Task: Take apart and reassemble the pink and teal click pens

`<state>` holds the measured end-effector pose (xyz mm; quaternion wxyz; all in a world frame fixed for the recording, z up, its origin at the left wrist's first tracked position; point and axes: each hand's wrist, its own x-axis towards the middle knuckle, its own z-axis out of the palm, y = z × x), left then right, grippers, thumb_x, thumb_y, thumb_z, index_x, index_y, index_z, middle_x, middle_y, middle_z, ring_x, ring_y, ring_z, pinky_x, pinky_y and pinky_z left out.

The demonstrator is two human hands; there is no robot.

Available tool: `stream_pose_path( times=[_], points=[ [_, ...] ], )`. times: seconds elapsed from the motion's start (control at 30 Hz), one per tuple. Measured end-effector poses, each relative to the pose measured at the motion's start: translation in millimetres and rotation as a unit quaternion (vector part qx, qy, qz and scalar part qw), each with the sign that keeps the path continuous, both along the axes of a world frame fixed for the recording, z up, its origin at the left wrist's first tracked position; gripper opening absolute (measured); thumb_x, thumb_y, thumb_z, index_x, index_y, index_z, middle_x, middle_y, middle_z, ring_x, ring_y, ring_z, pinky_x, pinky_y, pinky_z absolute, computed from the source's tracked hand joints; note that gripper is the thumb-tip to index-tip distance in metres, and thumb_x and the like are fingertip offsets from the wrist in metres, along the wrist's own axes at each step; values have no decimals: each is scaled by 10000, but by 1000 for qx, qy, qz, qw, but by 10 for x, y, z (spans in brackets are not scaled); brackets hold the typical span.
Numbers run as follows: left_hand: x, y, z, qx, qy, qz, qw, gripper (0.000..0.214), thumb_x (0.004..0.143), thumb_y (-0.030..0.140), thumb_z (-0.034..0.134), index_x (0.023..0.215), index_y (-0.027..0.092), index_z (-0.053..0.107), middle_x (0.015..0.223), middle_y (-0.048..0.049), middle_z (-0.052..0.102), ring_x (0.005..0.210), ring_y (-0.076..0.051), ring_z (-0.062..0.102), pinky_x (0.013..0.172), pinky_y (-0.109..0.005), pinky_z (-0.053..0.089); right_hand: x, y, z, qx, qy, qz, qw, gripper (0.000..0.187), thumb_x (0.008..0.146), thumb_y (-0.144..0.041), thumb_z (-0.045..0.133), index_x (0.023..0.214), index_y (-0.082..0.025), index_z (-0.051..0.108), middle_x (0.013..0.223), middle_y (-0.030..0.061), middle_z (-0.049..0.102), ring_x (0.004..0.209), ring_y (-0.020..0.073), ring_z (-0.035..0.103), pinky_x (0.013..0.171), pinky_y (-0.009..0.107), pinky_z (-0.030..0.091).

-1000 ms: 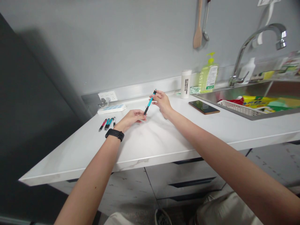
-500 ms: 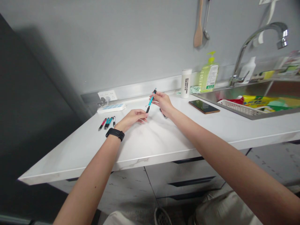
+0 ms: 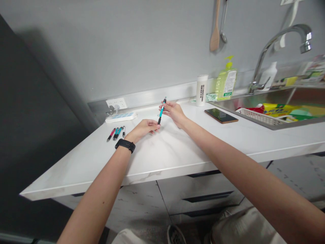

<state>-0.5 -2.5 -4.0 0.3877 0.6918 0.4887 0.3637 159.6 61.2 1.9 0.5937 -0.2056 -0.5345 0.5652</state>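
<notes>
1. Four loose pens (image 3: pixel 118 132), one red, two blue and one white, lay side by side at the left of the desk (image 3: pixel 78 169).
2. Behind them lay a white power strip (image 3: pixel 120 117), near a wall socket (image 3: pixel 119 102).
3. The left hand (image 3: pixel 144 128), wearing a black wristband (image 3: pixel 125 145) at the wrist, grasped the lower black end of the held pen; it stood between the loose pens and mid-desk.
4. The held pen (image 3: pixel 161 112), blue and tilted, was above the desk between both hands.
5. The right hand (image 3: pixel 175 113) pinched its upper part.
6. A white bottle (image 3: pixel 202 90) stood upright at the back.
7. A phone (image 3: pixel 220 116) lay flat before a pump bottle (image 3: pixel 225 83).
8. Farthest right, a sink (image 3: pixel 273 127) held coloured packets (image 3: pixel 279 110).
</notes>
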Motion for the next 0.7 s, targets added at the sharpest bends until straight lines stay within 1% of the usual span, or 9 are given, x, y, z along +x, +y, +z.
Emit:
stream_pose_path(
  times=[0.1, 0.2, 0.3, 0.4, 0.47, 0.6, 0.7],
  points=[
    [7, -12, 11, 17, -1, 6, 1000, 264, 647, 339, 698, 793, 123, 653, 688, -39, 623, 656, -126, 550, 612, -259, 407, 2, 9, -14, 7, -13, -4, 1000, 92, 793, -240, 609, 850, -172, 588, 807, 23, 672, 745, 110, 634, 761, 272, 494],
    [8, -15, 10, 15, -5, 5, 1000, 254, 648, 333, 691, 786, 123, 651, 684, -35, 620, 656, -125, 547, 615, -258, 407, 5, 4, -17, 11, -27, -3, 1000, 103, 775, -242, 625, 841, -171, 590, 801, 24, 673, 736, 112, 630, 743, 272, 496],
    [7, -9, 1, 10, 0, 1, 1000, 251, 649, 329, 689, 783, 120, 650, 683, -38, 624, 658, -125, 551, 617, -258, 409, 0, -13, -14, 15, -38, -1, 999, 74, 774, -224, 616, 816, -168, 591, 772, 19, 671, 712, 109, 625, 723, 266, 501],
    [0, 11, -14, 6, 8, -3, 1000, 266, 649, 346, 691, 788, 122, 654, 701, -49, 634, 664, -131, 556, 609, -257, 409, -5, -18, -8, 15, -41, -18, 999, 43, 777, -204, 606, 790, -168, 586, 747, 13, 665, 690, 104, 622, 711, 263, 506],
    [-7, 29, -28, -9, 15, -19, 1000, 284, 651, 370, 689, 789, 124, 659, 721, -62, 642, 679, -138, 560, 606, -257, 411, -6, -6, -5, 11, -33, -33, 999, 42, 779, -199, 605, 774, -168, 577, 738, 10, 661, 685, 103, 621, 712, 266, 510],
    [-20, 63, -69, -34, 31, -73, 996, 287, 662, 404, 678, 748, 131, 654, 763, -72, 650, 722, -144, 564, 620, -251, 413, -3, 39, -10, -6, 3, -45, 999, 62, 793, -211, 603, 777, -168, 561, 760, 19, 656, 698, 111, 630, 761, 307, 511],
    [-20, 84, -105, -26, 32, -82, 996, 270, 669, 396, 670, 734, 135, 645, 754, -62, 646, 699, -132, 554, 603, -243, 399, -9, 45, -38, -16, 14, -35, 999, 73, 793, -219, 611, 782, -172, 558, 777, 21, 652, 709, 115, 633, 794, 330, 508]
  ],
)
